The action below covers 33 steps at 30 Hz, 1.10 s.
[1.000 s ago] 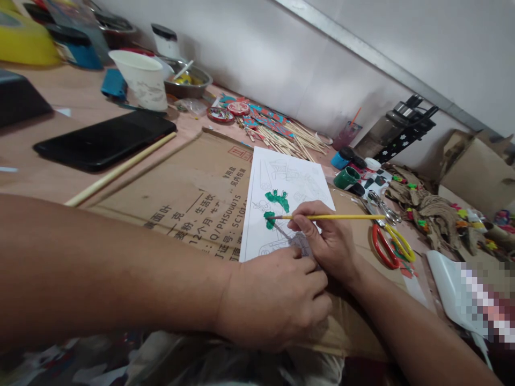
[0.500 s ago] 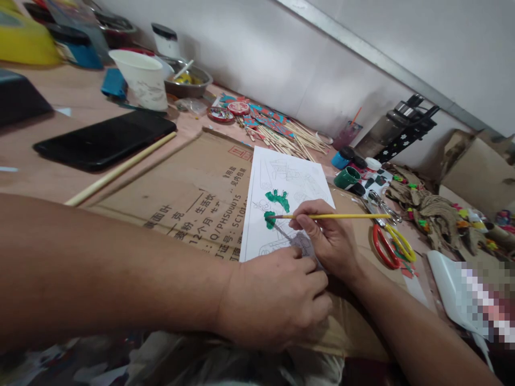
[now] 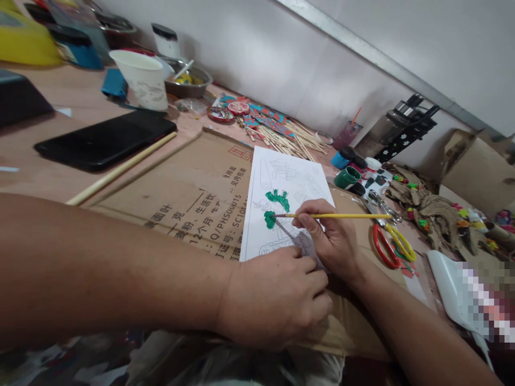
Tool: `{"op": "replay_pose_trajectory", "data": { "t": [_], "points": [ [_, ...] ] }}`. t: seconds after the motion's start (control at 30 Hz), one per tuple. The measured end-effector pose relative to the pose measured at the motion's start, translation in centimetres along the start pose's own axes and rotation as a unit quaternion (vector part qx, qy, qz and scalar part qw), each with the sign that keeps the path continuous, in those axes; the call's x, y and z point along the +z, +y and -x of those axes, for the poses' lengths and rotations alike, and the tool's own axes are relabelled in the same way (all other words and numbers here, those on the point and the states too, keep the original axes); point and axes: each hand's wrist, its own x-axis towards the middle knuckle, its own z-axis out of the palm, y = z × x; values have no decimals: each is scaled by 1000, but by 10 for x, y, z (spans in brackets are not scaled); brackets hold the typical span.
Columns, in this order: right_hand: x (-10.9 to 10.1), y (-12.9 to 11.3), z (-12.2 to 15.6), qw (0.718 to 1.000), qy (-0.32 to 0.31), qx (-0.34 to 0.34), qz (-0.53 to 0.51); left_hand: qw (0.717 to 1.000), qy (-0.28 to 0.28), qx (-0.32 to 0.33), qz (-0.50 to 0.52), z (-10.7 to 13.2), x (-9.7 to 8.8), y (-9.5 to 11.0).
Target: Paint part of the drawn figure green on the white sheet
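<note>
My right hand point(image 3: 328, 236) pinches a thin yellow paintbrush point(image 3: 350, 216), holding it almost level. The brush's dark tip touches or hovers just over a patch of wet-looking green paint on a white sheet of paper point(image 3: 247, 236). Pencil outlines cover the sheet, and a second green shape, curved with small bumps, lies above the first. Over the sheet's lower edge rests my left hand point(image 3: 277, 300), its fingers curled and pressed together; the fingertips are hidden beneath it. Under the sheet is a flattened cardboard piece point(image 3: 189, 182) with printed characters.
Right of the paper stand an open green paint jar point(image 3: 347, 177), scissors point(image 3: 388, 246) with red and yellow handles, and a white device point(image 3: 454, 289). Wooden sticks point(image 3: 277, 142) lie behind. To the left are a black phone point(image 3: 107, 139), a long stick point(image 3: 120, 169) and a paper cup point(image 3: 140, 80).
The brush and my right hand have shifted very slightly to the right. My left hand and the paper look the same.
</note>
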Motion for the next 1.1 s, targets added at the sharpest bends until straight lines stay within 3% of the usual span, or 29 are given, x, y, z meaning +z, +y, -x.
{"op": "replay_pose_trajectory", "data": {
  "t": [1.1],
  "points": [
    [-4, -2, 0, 999, 2, 0, 38, 1000, -25, -3, 8, -1, -3, 0]
  ]
}}
